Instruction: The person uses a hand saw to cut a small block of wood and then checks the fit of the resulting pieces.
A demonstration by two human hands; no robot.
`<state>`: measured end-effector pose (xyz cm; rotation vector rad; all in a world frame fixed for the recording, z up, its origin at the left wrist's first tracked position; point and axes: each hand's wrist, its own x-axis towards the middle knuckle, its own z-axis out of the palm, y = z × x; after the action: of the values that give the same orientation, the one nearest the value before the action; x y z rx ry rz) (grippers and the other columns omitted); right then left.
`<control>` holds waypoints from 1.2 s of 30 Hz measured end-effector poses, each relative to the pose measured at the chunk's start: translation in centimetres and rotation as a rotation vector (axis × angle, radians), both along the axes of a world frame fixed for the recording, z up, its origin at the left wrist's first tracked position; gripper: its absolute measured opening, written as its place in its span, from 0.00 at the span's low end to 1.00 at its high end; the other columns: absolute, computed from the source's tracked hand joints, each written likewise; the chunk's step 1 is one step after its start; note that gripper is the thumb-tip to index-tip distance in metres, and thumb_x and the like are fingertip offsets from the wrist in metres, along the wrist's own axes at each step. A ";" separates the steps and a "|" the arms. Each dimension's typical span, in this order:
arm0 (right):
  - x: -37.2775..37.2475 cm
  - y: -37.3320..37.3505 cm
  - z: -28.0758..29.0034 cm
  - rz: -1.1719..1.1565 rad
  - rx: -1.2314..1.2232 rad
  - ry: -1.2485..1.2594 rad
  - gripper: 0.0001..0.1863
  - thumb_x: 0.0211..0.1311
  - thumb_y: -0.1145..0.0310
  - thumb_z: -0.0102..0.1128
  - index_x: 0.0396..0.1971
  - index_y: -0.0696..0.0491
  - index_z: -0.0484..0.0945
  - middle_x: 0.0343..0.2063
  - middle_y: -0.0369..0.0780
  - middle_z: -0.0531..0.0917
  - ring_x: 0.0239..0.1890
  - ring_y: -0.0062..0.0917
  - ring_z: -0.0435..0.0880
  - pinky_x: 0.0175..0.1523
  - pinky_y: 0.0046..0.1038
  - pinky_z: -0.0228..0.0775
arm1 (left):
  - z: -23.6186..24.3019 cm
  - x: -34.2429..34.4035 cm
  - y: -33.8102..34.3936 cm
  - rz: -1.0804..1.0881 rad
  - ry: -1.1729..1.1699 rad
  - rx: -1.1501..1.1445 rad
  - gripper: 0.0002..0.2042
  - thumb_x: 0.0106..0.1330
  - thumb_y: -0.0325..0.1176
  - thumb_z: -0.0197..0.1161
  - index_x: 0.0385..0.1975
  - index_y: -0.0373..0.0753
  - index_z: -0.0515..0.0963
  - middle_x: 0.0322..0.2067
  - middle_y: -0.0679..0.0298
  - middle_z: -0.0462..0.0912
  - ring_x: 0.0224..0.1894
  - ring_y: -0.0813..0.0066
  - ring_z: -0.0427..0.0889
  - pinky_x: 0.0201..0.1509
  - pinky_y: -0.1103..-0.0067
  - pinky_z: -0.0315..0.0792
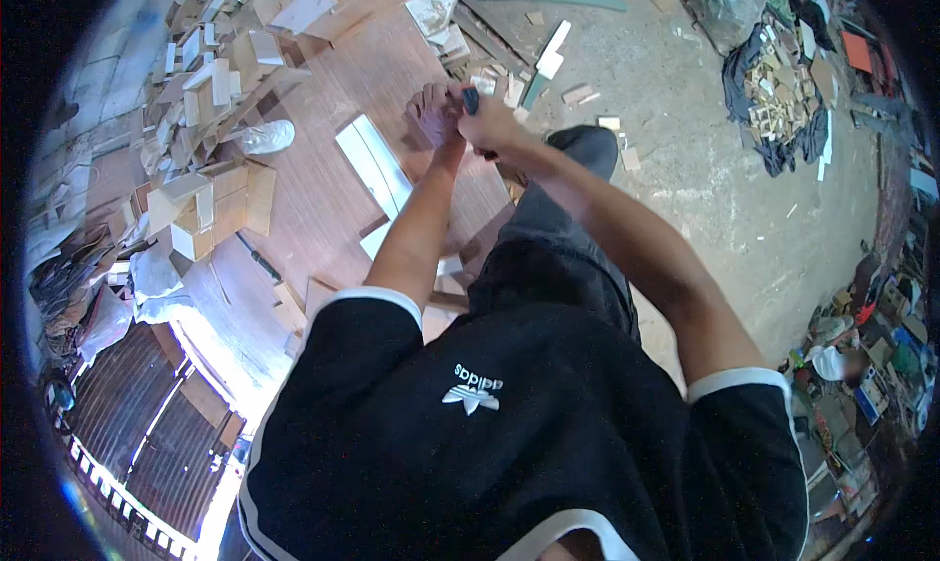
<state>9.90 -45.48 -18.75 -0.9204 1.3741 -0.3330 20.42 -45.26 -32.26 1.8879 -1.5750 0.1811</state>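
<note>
My right hand (493, 127) is closed round a tool with a dark handle (471, 100); its working end is hidden, so its kind does not show. Right beside it, my left hand (433, 116) rests low over the edge of the brown wood-grain tabletop (318, 101), its fingers apart and slightly blurred. Whatever lies under the two hands is mostly covered by them. A long white board (374, 164) lies on the tabletop to the left of my left forearm. Another white piece (375, 240) is partly hidden behind that forearm.
Wooden box-like pieces (220, 209) and stacked parts (211, 86) crowd the left side, near a clear plastic bag (267, 137). A dark tool (257, 257) lies below them. Offcuts (578, 94) litter the concrete floor (705, 209); a black sack of scraps (780, 96) sits at far right.
</note>
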 end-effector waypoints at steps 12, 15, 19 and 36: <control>-5.3 0.4 3.0 -0.182 0.005 -0.164 0.06 0.51 0.72 0.53 0.25 0.59 0.69 0.13 0.36 0.71 0.11 0.21 0.70 0.15 0.26 0.63 | 0.2 0.4 -0.5 0.058 0.133 0.229 0.08 0.60 0.39 0.54 0.24 0.43 0.74 0.29 0.62 0.76 0.40 0.60 0.72 0.51 0.65 0.60; -8.1 1.0 5.8 -0.197 -0.082 -0.180 0.05 0.53 0.73 0.51 0.28 0.57 0.67 0.11 0.35 0.69 0.10 0.19 0.67 0.15 0.24 0.60 | 2.2 -0.8 -0.4 0.022 0.121 0.273 0.10 0.61 0.40 0.53 0.25 0.41 0.74 0.32 0.62 0.77 0.42 0.60 0.72 0.51 0.64 0.59; -10.7 3.2 9.7 -0.195 -0.137 -0.203 0.06 0.57 0.73 0.52 0.29 0.55 0.65 0.10 0.33 0.66 0.09 0.16 0.64 0.15 0.22 0.57 | 1.4 0.6 -0.2 -0.016 0.192 0.231 0.11 0.62 0.39 0.52 0.26 0.38 0.74 0.32 0.60 0.76 0.41 0.60 0.71 0.51 0.65 0.59; -11.2 9.1 7.4 -0.254 -0.076 -0.177 0.08 0.58 0.72 0.55 0.33 0.56 0.65 0.11 0.33 0.68 0.09 0.16 0.66 0.13 0.21 0.56 | 10.9 2.8 3.2 -0.440 0.151 0.788 0.50 0.36 0.44 0.76 0.61 0.38 0.53 0.57 0.50 0.62 0.61 0.53 0.61 0.64 0.64 0.55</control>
<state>-1.27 -36.34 -11.39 -0.7595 1.3226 -0.6489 23.23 -42.02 -21.33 1.9464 -2.0802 -0.8673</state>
